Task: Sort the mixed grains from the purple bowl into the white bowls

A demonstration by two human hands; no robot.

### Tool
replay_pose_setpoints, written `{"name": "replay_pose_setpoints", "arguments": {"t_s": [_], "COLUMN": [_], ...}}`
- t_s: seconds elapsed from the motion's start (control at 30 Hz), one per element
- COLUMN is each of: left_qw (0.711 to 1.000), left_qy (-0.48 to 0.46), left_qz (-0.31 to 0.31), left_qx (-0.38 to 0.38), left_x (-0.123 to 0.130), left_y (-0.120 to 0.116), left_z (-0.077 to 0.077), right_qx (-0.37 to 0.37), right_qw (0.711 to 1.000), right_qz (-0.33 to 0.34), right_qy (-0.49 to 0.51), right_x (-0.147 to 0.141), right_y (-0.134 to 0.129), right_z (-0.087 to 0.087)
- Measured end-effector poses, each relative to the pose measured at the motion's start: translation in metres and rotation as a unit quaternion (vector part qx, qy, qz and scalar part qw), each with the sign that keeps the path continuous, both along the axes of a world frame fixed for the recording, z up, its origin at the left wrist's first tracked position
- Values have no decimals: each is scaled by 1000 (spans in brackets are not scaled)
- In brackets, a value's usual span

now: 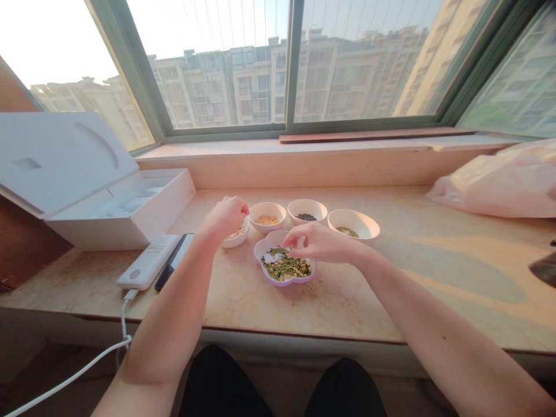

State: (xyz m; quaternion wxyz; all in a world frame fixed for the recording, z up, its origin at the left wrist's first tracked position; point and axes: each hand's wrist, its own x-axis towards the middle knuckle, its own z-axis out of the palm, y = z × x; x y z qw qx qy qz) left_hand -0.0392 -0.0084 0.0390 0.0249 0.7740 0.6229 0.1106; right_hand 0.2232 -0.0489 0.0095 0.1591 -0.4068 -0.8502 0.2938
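My left hand [226, 214] hangs over the leftmost white bowl [237, 242], its fingers bent together above pale pieces; anything in the fingertips is hidden. My right hand [319, 240] reaches across the purple-rimmed, flower-shaped dish [284, 284], with thumb and forefinger pinched over its right side. Whatever that pinch holds is too small to make out. Mixed green, yellow and dark beans [286, 267] lie in the dish. Behind it, one white bowl [267, 208] contains yellow grains, another bowl [308, 205] black beans, and the rightmost bowl [365, 223] a few green beans.
An opened white box [160, 202] stands at the left, with a white power bank [145, 263] and a phone [174, 260] in front. A white cable [87, 368] drops off the counter edge. A pinkish plastic bag [499, 182] lies at the right, below the window.
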Motion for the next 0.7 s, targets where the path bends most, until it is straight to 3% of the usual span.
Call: {"name": "replay_pose_setpoints", "arguments": {"t_s": [0.13, 0.33, 0.5, 0.7], "left_qw": [991, 976, 973, 977], "left_qy": [81, 119, 134, 143], "left_qz": [56, 77, 81, 96], "left_qx": [-86, -166, -169, -130], "left_x": [-8, -3, -1, 0], "left_y": [4, 4, 3, 3], "left_z": [-2, 1, 0, -2], "right_qx": [2, 47, 54, 60], "right_qw": [996, 994, 996, 994], "right_qz": [74, 88, 68, 95], "right_qy": [-40, -46, -7, -13], "right_x": [-15, -29, -32, -32], "right_y": [-2, 2, 6, 15], "right_z": [-10, -20, -23, -29]}}
